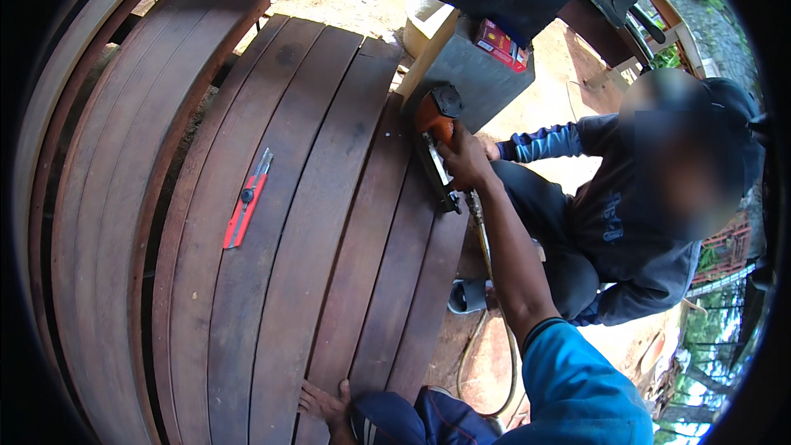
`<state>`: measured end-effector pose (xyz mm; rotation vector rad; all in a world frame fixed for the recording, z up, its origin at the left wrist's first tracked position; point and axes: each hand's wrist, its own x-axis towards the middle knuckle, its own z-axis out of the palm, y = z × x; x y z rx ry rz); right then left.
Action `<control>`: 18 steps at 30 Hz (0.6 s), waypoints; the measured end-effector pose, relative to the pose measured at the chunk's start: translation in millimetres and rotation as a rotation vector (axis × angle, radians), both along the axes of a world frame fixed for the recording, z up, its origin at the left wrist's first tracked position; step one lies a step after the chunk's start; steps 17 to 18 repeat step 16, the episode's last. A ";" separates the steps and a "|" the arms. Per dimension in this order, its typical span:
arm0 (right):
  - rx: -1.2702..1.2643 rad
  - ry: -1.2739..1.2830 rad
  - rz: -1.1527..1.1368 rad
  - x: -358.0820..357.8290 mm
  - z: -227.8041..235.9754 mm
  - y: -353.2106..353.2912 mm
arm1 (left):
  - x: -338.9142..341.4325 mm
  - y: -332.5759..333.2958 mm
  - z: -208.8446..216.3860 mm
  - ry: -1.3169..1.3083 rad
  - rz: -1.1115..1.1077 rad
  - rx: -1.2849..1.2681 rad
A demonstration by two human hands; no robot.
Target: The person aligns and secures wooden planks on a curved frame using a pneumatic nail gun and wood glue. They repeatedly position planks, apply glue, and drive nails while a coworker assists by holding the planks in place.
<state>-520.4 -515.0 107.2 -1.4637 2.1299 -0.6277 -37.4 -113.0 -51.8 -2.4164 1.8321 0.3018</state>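
My right hand (469, 161) is wrapped round the handle of an orange and black nail gun (432, 114), a pneumatic one with an air hose (480, 235) running down from its grip. The tool rests at the far right end of the brown wooden planks (306, 222). Low in the view, my left hand (327, 402) lies flat on the planks beside my knee, fingers spread and holding nothing. Between the hands and farther left, a red utility knife (247, 208) with its blade out lies on the boards.
A person in a dark sweatshirt (614, 189) crouches close by at the right, one hand near the nail gun. Behind the tool stand a grey block (474, 74) and a red box (501, 45) on it. Another slatted wooden panel (136, 156) stands at the left, with a gap between.
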 end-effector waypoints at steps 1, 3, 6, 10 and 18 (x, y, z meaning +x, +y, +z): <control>0.002 -0.011 0.000 0.2 0.4 1.3 | 1.5 2.9 -0.3 -0.009 0.006 0.039; -0.026 -0.049 0.030 -1.2 -1.6 2.8 | 2.0 7.5 -0.9 -0.018 0.018 0.074; -0.131 0.193 0.093 -3.9 -17.2 -3.6 | 5.7 1.0 -8.1 -0.195 -0.169 -0.211; -0.029 0.130 0.060 -9.5 -16.5 -4.1 | 6.4 4.4 1.0 -0.049 -0.035 -0.007; 0.226 -0.010 -0.037 -1.1 3.8 -9.0 | 3.9 -8.5 9.0 0.016 0.045 0.092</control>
